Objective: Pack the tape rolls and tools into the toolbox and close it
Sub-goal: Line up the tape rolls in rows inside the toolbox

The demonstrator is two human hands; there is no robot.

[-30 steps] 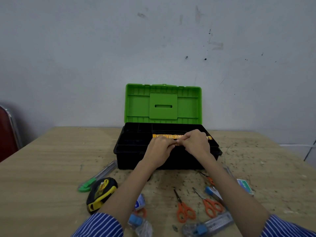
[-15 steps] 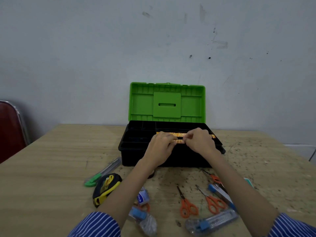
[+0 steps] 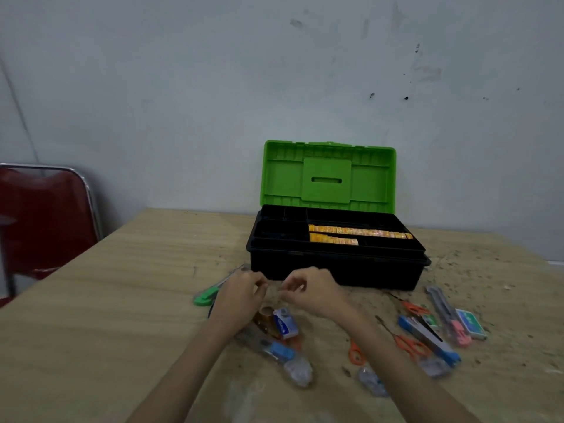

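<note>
The black toolbox (image 3: 335, 270) stands at the back of the wooden table with its green lid (image 3: 328, 175) upright. Two rows of orange tape rolls (image 3: 360, 232) lie in its top tray. In front of the box, my left hand (image 3: 241, 296) and my right hand (image 3: 311, 290) are close together with curled fingers, pinching a blurred clear plastic pack (image 3: 274, 290) between them just above the table. Under them lie a brown tape roll (image 3: 265, 319) and a small blue-white box (image 3: 285, 323).
A green cutter (image 3: 206, 296) lies left of my hands. Orange scissors (image 3: 409, 343), a blue cutter (image 3: 427, 337), a grey-pink cutter (image 3: 448, 315) and a green box (image 3: 471, 323) lie to the right. Clear packs (image 3: 280, 352) lie near me. A red chair (image 3: 42, 221) stands at the left.
Both hands left the tape rolls in the tray and came back down to the table in front of the box. The camera view shifted left.
</note>
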